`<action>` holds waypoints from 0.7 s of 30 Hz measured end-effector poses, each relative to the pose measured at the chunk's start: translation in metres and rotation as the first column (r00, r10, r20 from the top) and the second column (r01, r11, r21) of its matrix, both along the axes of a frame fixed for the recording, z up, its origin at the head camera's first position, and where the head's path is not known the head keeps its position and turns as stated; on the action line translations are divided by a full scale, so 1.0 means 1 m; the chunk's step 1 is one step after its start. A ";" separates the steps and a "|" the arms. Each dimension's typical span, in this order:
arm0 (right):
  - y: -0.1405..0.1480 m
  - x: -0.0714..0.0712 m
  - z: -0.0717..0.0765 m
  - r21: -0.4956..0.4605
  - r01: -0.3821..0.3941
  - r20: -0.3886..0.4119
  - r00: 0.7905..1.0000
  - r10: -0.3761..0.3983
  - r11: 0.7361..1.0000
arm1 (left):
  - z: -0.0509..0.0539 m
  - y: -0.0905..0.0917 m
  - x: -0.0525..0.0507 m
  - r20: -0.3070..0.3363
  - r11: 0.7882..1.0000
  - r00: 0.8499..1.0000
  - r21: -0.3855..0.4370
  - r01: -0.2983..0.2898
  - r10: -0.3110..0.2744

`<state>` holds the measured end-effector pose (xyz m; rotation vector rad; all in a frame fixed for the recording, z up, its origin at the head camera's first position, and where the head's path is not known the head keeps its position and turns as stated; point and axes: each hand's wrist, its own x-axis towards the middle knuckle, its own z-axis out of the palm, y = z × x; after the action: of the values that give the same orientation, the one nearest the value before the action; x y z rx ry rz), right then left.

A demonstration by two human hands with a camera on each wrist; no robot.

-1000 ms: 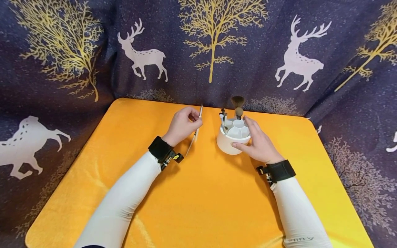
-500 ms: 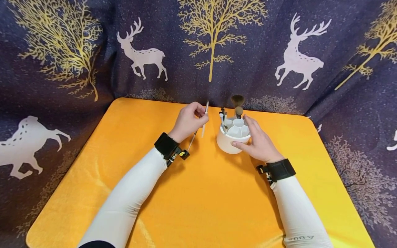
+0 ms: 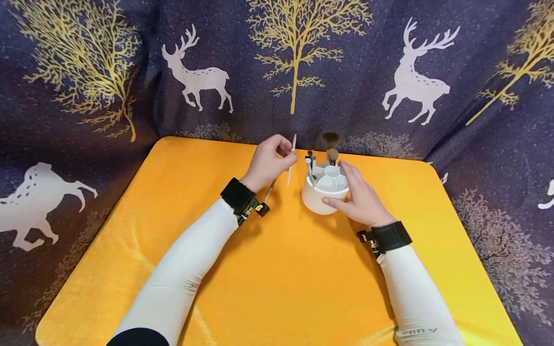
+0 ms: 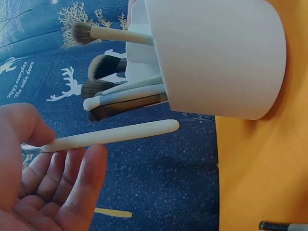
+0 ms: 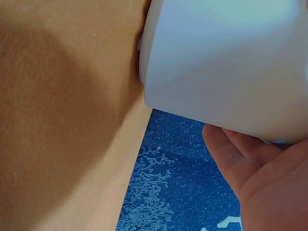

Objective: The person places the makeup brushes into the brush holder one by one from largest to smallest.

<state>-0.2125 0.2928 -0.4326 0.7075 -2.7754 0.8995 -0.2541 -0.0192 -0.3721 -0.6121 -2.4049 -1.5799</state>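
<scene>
In the head view my left hand (image 3: 269,162) pinches a slim makeup brush (image 4: 120,134) with a cream handle. Its rounded handle end points toward the holder in the left wrist view; its bristles are out of sight there. My right hand (image 3: 362,201) holds the side of a white round brush holder (image 3: 321,201), thumb in front and fingers at the far side. Several makeup brushes (image 4: 126,95) stand bristles up in its compartments. The held brush is apart from the holder, to its left. Another thin brush (image 3: 270,190) lies on the table under my left wrist.
An orange cloth (image 3: 294,278) covers the table. Behind its far edge hangs a dark blue curtain (image 3: 255,86) printed with deer and trees. The holder stands near that far edge. Both wrists wear black straps with small cameras.
My left hand has moved right and slightly up, carrying the brush away from the one lying on the table and closer to the holder. My right hand and the holder have stayed put.
</scene>
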 end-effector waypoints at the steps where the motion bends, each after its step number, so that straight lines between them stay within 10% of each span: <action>1: 0.000 0.000 0.000 -0.001 -0.001 0.001 1.000 0.001 1.000 | 0.001 0.001 0.000 0.000 1.000 1.000 0.004 0.003 -0.003; 21: 0.002 -0.001 0.000 -0.006 -0.003 0.009 1.000 0.003 1.000 | 0.016 0.024 -0.007 -0.019 0.999 1.000 -0.050 0.010 -0.011</action>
<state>-0.2134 0.2950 -0.4331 0.7089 -2.7792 0.9139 -0.2614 0.0052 -0.3559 -0.6471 -2.4379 -1.5143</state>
